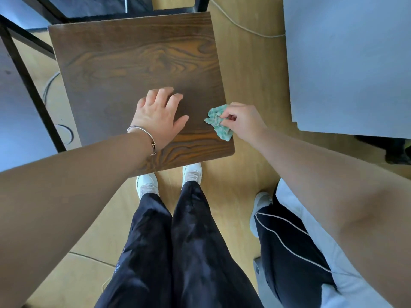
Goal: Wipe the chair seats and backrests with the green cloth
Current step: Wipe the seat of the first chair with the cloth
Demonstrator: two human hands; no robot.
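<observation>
Now on seat wipe: right hand (243, 121) pinches bunched cloth (218, 123) at seat's (133, 70) right edge, near front; left hand (159, 114) lies flat, fingers spread, steadying seat. Next, probably: sweep cloth leftward w/ pressure; backrest not in view.

Soft, even light falls across a pale honey-coloured wood-look floor (249, 70). At 2 o'clock, a broad pale grey-blue rectangular tabletop (347, 63) fills the corner, with a dark shadowed shape (398, 152) below its near edge. A thin white cable (244, 27) trails over the floor at 1 o'clock and reaches that tabletop's side. At 9 o'clock, a second pale grey surface (20, 138) is crossed by black metal frame bars (29, 85), with a looped grey cable (47, 85) and a round floor fitting (66, 133) just beside them. A dark seam line (89, 258) crosses the floor at 7 o'clock.
</observation>
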